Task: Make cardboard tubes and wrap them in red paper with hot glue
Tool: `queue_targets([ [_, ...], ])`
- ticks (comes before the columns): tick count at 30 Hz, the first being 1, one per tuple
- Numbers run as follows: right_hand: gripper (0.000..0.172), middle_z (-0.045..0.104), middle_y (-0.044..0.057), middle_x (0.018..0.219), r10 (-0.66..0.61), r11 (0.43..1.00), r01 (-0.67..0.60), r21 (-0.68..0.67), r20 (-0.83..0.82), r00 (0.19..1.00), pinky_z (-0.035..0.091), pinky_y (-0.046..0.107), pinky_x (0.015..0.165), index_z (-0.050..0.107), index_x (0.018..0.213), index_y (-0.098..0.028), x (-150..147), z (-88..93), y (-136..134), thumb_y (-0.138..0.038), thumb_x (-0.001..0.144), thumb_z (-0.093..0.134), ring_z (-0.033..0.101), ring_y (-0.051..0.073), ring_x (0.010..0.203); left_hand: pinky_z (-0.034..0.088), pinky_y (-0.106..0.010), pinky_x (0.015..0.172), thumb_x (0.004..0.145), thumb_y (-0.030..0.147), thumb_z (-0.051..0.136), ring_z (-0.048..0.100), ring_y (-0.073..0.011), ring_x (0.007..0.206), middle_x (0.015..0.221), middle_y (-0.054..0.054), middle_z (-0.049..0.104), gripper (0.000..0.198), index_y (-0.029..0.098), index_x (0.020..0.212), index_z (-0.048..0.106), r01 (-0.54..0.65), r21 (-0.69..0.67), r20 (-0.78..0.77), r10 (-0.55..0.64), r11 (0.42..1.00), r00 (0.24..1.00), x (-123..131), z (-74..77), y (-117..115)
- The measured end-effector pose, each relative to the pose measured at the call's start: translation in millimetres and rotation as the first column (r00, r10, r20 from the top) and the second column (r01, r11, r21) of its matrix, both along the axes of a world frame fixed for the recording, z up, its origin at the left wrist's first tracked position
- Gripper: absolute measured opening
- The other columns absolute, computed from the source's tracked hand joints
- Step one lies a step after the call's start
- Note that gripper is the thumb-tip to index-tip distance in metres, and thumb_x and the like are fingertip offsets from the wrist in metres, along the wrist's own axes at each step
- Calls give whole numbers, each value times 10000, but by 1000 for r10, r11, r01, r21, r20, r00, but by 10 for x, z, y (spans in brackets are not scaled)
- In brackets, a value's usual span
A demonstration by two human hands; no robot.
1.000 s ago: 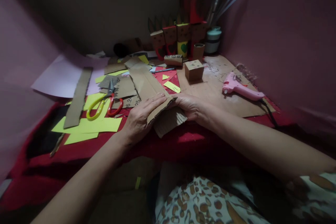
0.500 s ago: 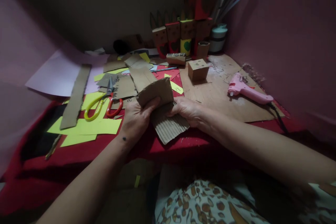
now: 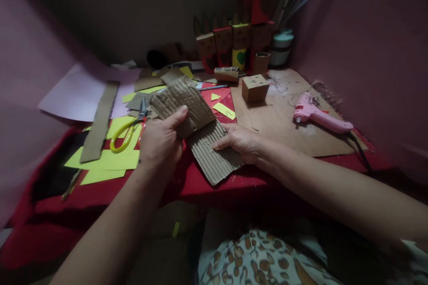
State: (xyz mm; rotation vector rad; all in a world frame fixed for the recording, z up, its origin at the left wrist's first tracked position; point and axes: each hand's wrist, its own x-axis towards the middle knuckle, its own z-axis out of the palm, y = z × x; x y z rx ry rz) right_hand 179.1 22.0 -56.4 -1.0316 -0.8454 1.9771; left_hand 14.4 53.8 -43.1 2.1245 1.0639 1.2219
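Between my hands, above the table's front edge, is a piece of cardboard (image 3: 216, 156) whose lower part shows bare corrugated ridges. Its upper part is a wrinkled brown layer (image 3: 187, 102), which meets the ridged part along a line in the middle. My left hand (image 3: 162, 138) is closed on the wrinkled layer, thumb on top and fingers hidden beneath. My right hand (image 3: 239, 142) pinches the ridged part at its right side, thumb lying across the ridges. Scissors (image 3: 122, 138) with a yellow handle lie just left of my left hand, their other handle mostly covered.
A pink glue gun (image 3: 321, 116) lies on a wooden board (image 3: 277, 129) at right. Behind stand a small cardboard box (image 3: 254, 89), several decorated cardboard figures (image 3: 222, 46) and a teal-lidded jar (image 3: 281, 49). Yellow paper (image 3: 103, 160) and a cardboard strip (image 3: 100, 122) lie at left.
My left hand has moved left and turned over, swinging the upper cardboard layer back to the left so more ridges show. My right hand keeps its hold almost in place.
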Motion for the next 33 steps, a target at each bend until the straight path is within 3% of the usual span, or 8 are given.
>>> queue_targets([
  [4, 323, 605, 8, 655, 20, 1000, -20, -9, -35, 999, 497, 343, 627, 544, 841, -167, 17, -30, 20, 24, 582, 572, 591, 182, 601, 619, -395, 846, 909, 311, 534, 692, -268, 1027, 1095, -60, 742, 325, 184, 1185, 649, -46, -198, 263, 98, 979, 960, 70, 97, 38],
  [10, 341, 648, 29, 654, 79, 982, -106, -155, -170, 982, 520, 393, 730, 600, 887, -139, 71, -27, 160, -17, 571, 565, 600, 188, 603, 610, -363, 822, 936, 411, 517, 708, -254, 959, 1022, -77, 757, 332, 158, 1070, 685, 4, -133, 46, 3, 991, 999, 63, 56, -207],
  [14, 346, 648, 8, 616, 91, 987, -103, -123, -103, 991, 533, 383, 677, 613, 888, -167, 84, 3, 204, -26, 579, 546, 599, 193, 579, 589, -396, 872, 814, 478, 675, 688, -282, 1007, 1087, -76, 739, 445, 177, 1141, 661, 136, -37, -234, -140, 990, 962, -28, 10, -243],
  [17, 312, 612, -5, 535, 94, 987, -95, -129, -18, 995, 527, 353, 604, 624, 833, -172, 77, -12, 212, -22, 574, 536, 584, 191, 526, 577, -398, 904, 801, 457, 695, 684, -287, 1020, 1111, -84, 730, 473, 189, 1187, 644, 146, 93, -385, -99, 985, 918, -125, -88, -150],
  [23, 241, 637, 15, 577, 80, 981, -105, -163, -154, 985, 519, 340, 641, 614, 737, -153, 25, -23, 212, -8, 601, 478, 589, 168, 543, 456, -427, 1080, 964, 233, 443, 572, -242, 1243, 1363, -119, 594, 374, 178, 1312, 568, 367, 367, -521, -138, 855, 842, -233, -304, 4],
  [27, 307, 660, 27, 638, 85, 972, -110, -207, -130, 988, 516, 350, 722, 614, 762, -133, 28, 55, 176, 36, 576, 438, 604, 161, 582, 511, -392, 1019, 948, 276, 487, 650, -226, 1128, 1253, -68, 678, 320, 207, 1218, 643, 221, 305, -448, -65, 927, 892, -178, -262, -59],
  [30, 341, 639, 16, 617, 68, 977, -76, -199, -46, 997, 522, 357, 729, 613, 807, -132, 46, 75, 154, 43, 559, 457, 597, 169, 582, 529, -390, 980, 896, 345, 564, 672, -253, 1071, 1138, -55, 729, 288, 213, 1113, 699, -26, 225, -307, 96, 974, 947, -97, -181, -113],
  [33, 262, 607, 24, 578, 77, 980, -74, -185, 8, 997, 526, 370, 689, 589, 788, -133, 58, 52, 142, 18, 600, 485, 584, 180, 560, 557, -377, 910, 813, 376, 651, 686, -258, 1001, 1065, -41, 747, 262, 219, 1010, 722, -246, 11, -115, 246, 969, 963, -27, -81, -103],
])
